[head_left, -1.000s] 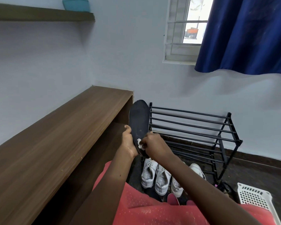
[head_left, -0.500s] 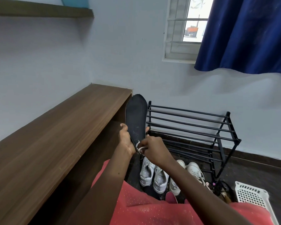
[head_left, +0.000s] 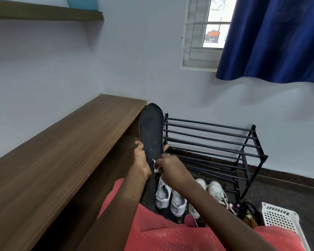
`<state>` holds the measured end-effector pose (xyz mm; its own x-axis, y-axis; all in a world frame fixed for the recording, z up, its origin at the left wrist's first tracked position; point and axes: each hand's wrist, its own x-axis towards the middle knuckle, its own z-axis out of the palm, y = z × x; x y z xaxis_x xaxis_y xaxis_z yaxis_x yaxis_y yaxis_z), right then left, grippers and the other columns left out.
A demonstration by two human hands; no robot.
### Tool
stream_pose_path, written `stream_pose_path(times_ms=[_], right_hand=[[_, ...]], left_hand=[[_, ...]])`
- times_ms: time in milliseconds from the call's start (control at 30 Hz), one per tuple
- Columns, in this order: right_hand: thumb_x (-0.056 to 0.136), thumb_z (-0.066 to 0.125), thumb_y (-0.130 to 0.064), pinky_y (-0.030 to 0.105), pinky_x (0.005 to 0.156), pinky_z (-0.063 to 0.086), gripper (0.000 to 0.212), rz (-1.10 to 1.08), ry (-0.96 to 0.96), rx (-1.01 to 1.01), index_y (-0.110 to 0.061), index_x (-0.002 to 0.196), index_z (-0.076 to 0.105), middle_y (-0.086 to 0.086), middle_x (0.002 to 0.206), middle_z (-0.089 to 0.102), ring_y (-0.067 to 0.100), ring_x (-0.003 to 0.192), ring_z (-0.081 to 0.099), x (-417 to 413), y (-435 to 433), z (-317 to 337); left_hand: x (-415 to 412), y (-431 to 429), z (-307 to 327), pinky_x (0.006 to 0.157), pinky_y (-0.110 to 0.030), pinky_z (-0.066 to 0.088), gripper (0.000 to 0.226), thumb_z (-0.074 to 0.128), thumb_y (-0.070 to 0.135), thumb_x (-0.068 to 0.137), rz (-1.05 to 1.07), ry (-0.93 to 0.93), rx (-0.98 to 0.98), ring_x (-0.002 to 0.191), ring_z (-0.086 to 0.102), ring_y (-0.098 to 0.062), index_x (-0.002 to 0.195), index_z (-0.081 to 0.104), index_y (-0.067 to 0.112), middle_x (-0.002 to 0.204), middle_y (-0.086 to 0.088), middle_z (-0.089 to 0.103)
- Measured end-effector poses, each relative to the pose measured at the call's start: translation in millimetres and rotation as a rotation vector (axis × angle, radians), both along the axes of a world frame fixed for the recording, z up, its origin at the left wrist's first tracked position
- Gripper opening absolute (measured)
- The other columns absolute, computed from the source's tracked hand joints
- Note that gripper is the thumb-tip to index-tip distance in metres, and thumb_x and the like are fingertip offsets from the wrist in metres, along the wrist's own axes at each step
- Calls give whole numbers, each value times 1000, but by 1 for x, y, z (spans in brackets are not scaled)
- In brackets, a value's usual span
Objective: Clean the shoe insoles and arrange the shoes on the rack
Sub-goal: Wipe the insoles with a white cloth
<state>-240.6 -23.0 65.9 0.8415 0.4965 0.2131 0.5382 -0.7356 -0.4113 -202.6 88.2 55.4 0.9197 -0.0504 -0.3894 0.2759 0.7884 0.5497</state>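
My left hand (head_left: 141, 160) grips the lower end of a black insole (head_left: 151, 129) and holds it upright, toe end up, in front of the rack. My right hand (head_left: 171, 169) pinches a small white wipe (head_left: 155, 166) against the insole's heel end. Behind the insole stands a black metal shoe rack (head_left: 214, 142) with bare bars. Several white sneakers (head_left: 170, 196) sit on the floor below my hands, in front of the rack.
A long brown wooden bench (head_left: 62, 151) runs along the left wall. A white perforated basket (head_left: 281, 220) sits at the lower right. A pink shoe tip (head_left: 190, 220) shows by my lap. A high shelf (head_left: 43, 12) carries a teal box.
The insole has been raised a little and my right hand with the wipe has slid down towards its heel end. The view has shifted slightly.
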Motion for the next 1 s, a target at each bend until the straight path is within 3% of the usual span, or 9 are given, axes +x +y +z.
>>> stream_pose_path(times_ms=[67, 133, 267, 333, 433, 567, 700, 833, 1000], right_hand=[[88, 49, 1, 30, 70, 38, 22, -6, -49, -165, -1, 103, 65, 14, 106, 56, 31, 98, 54, 3, 1, 1], [93, 46, -3, 33, 70, 41, 20, -9, -96, -212, 0, 105, 62, 15, 109, 53, 32, 101, 52, 5, 5, 1], [99, 42, -13, 38, 81, 46, 23, -97, -197, -157, 0, 106, 60, 16, 111, 53, 33, 104, 52, 25, 7, 3], [99, 42, -14, 35, 85, 42, 24, -128, -186, -131, -3, 109, 62, 14, 111, 55, 32, 103, 54, 36, 6, 5], [96, 49, -13, 32, 83, 40, 24, -81, -89, -107, -6, 109, 67, 15, 108, 58, 31, 99, 56, 37, 5, 4], [86, 52, 2, 35, 80, 47, 29, -12, -1, -39, -9, 105, 71, 15, 106, 60, 31, 98, 57, 11, 2, -12], [81, 53, 7, 30, 75, 46, 30, -51, -3, 66, -8, 97, 74, 15, 98, 64, 31, 92, 61, -4, -1, -29], [83, 52, 6, 31, 74, 45, 27, -123, -34, 82, -4, 97, 72, 16, 95, 61, 31, 89, 60, 1, -2, -30], [91, 52, -7, 28, 67, 34, 19, -239, -119, 98, 3, 90, 68, 18, 91, 57, 31, 87, 57, 33, 2, -9]], left_hand=[[-1, -1, 0, 81, -45, 50, 75, 20, 65, 94, -20, 5, 2, 96, 62, -35, 129, 51, 7, 125, -22, 57], [-2, 2, 2, 78, -43, 50, 79, 19, 67, 92, -38, 22, 27, 96, 62, -34, 126, 53, 4, 124, -25, 57], [-6, 1, 2, 76, -40, 50, 76, 19, 64, 94, -86, 35, 100, 93, 62, -32, 115, 62, 5, 94, -17, 71], [-10, -3, 1, 84, -42, 47, 72, 20, 63, 95, -87, 10, 65, 94, 60, -33, 109, 63, 6, 96, -17, 68], [-7, 0, -4, 80, -41, 49, 73, 19, 63, 95, -52, 21, 87, 89, 61, -32, 104, 64, 6, 86, -17, 71], [0, 3, -6, 85, -46, 48, 71, 20, 63, 95, 11, 25, 36, 91, 62, -33, 113, 58, 6, 101, -19, 65], [-1, 3, -10, 84, -45, 46, 69, 17, 63, 95, 10, 26, 43, 93, 63, -30, 108, 60, 10, 103, -13, 66], [-3, -3, -6, 84, -48, 48, 71, 21, 64, 93, -7, 35, 43, 91, 62, -34, 114, 58, 7, 113, -19, 61], [-3, -6, 1, 78, -42, 51, 73, 24, 63, 94, -53, 19, 152, 88, 63, -33, 97, 67, 4, 88, -19, 71]])
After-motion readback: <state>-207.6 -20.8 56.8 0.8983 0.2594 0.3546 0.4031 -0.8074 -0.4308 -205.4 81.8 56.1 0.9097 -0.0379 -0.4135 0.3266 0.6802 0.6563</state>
